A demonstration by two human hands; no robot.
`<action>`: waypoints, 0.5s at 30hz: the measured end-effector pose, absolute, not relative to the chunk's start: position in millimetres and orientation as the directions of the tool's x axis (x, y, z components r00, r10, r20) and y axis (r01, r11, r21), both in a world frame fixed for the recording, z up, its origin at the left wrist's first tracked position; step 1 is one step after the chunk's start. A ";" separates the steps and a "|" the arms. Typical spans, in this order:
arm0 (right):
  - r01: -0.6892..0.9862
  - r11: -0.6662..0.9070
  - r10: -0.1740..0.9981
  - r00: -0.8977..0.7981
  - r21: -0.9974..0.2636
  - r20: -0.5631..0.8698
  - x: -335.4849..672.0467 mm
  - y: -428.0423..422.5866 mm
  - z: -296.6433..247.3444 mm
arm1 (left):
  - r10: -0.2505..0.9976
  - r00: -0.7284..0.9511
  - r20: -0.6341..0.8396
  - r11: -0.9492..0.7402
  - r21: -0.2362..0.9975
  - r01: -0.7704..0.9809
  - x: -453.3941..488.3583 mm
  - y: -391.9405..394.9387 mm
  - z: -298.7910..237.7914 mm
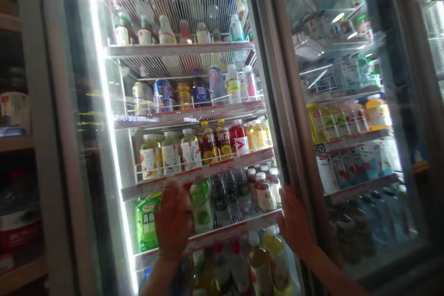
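Observation:
My left hand (173, 224) is raised in front of the lower shelves of a drinks fridge, smeared by motion. Its fingers point up, but I cannot make out whether they hold anything. Behind it are a green pouch (147, 222) with white lettering and a green-labelled bottle (201, 206). My right hand (294, 222) is at the brown door frame (289, 101), fingers stretched upward near the frame's inner edge; whether it touches the frame is unclear. Beside its fingertips, bottles with dark tops and pale labels (265, 192) stand on the shelf.
Bottled iced tea (222, 138), juice bottles (151, 157) and drink cans (163, 95) line the wire shelves. A bright light strip (107, 115) runs down the left side. Another glass-fronted fridge section (347, 148) with drinks is at right. Dark shelves (17, 143) with goods stand at far left.

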State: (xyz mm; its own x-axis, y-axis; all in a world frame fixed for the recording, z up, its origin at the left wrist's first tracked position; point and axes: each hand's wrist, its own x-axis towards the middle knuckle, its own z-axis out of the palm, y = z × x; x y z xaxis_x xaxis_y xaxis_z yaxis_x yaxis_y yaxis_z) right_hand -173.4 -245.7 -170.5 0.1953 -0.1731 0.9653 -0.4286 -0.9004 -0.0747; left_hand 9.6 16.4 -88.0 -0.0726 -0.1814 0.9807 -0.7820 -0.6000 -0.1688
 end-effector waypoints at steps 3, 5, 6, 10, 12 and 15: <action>-0.403 -0.909 -0.183 0.153 -0.108 0.971 -167.0 -237.6 -169.4 | 0.225 0.019 0.974 -0.640 0.162 -0.751 27.8 47.8 -68.0; -0.405 -0.907 -0.191 0.147 -0.117 0.970 -163.9 -233.3 -169.2 | 0.165 -0.024 0.986 -0.609 0.083 -0.789 15.6 23.3 -67.1; -0.413 -0.903 -0.195 0.149 -0.118 0.970 -163.5 -232.2 -169.1 | 0.043 -0.062 0.997 -0.580 -0.025 -0.814 4.2 1.4 -71.5; -0.457 -0.882 -0.205 0.147 -0.117 0.968 -168.4 -235.2 -166.2 | -0.359 -0.353 0.864 -0.365 -0.478 -0.799 -32.2 -65.7 -98.1; -0.453 -0.885 -0.191 0.143 -0.108 0.971 -171.6 -239.2 -163.1 | -0.373 -0.342 0.863 -0.382 -0.479 -0.791 -25.5 -49.9 -100.9; -0.400 -0.913 -0.155 0.146 -0.085 0.977 -171.9 -242.9 -159.1 | -0.156 -0.098 0.983 -0.570 -0.170 -0.804 6.2 15.5 -82.3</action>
State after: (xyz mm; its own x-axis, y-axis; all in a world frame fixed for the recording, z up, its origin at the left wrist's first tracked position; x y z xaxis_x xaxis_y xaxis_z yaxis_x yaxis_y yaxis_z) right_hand -171.9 -242.9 -159.1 0.1457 -0.1551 0.9771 -0.4000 -0.9125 -0.0852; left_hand 6.2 15.5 -82.3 -0.0977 -0.1560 0.9829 -0.8038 -0.5700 -0.1703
